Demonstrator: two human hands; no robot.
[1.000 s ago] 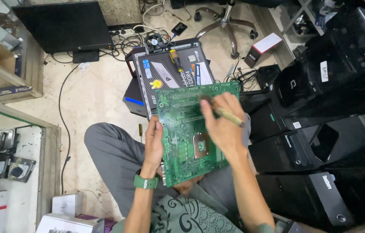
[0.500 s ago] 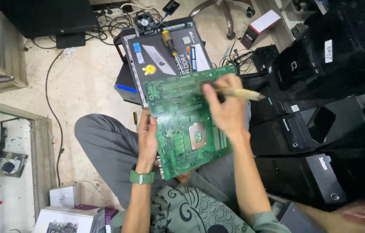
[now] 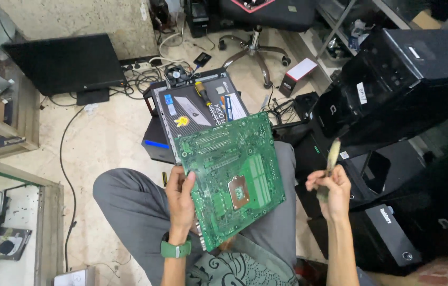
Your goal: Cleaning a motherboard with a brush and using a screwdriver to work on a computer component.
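Left hand [image 3: 180,198] grips circuit board [image 3: 232,177] by its left edge, tilted; right hand [image 3: 331,191], closed on brush [image 3: 331,159], held apart to the right

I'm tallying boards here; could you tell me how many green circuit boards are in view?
1: the green circuit board rests over the person's lap, gripped by the left hand. Others may be hidden inside the black computer cases on the right.

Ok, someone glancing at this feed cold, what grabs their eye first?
The big green circuit board, held tilted over the lap by the left hand at its left edge. Next, the right hand beside it, raising a brush, against stacked black computer cases on the right.
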